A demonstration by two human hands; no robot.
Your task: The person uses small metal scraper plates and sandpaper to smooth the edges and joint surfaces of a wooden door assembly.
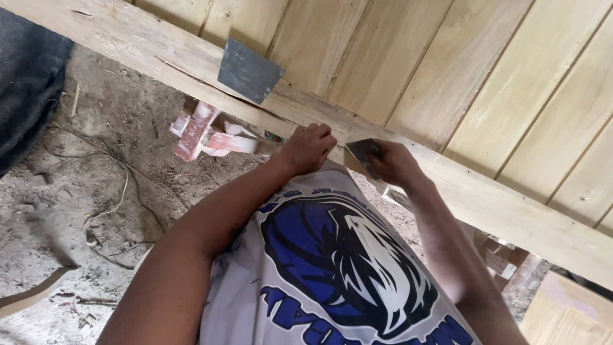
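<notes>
**Scraper Work Along a Plank Edge**

Pale wooden panelling across the upper frame, from twelve to three o'clock, with a long plank [447,185] running diagonally from ten o'clock down to four. Dirt floor [96,160] at nine o'clock, strewn with loose cord [108,211] and scraps. Reddish wooden blocks [198,131] just under the plank near the centre, apparently propping it up.

Left hand [308,148] at centre, fingers curled shut over the plank's near edge, seemingly to brace against it. Right hand [393,163] just beside, at about two o'clock from the left, fingers closed around a small dark scraper [361,151] whose flat blade meets the plank edge between the two hands, held low and angled, probably to press into the seam. Hands near each other but not touching.

Second grey scraper blade [248,70] at eleven o'clock, stuck upright in the plank's crack, well apart from both hands, parked within reach. White shirt with blue print [332,268] filling six o'clock. Dark cloth [29,83] at the nine o'clock edge.
</notes>
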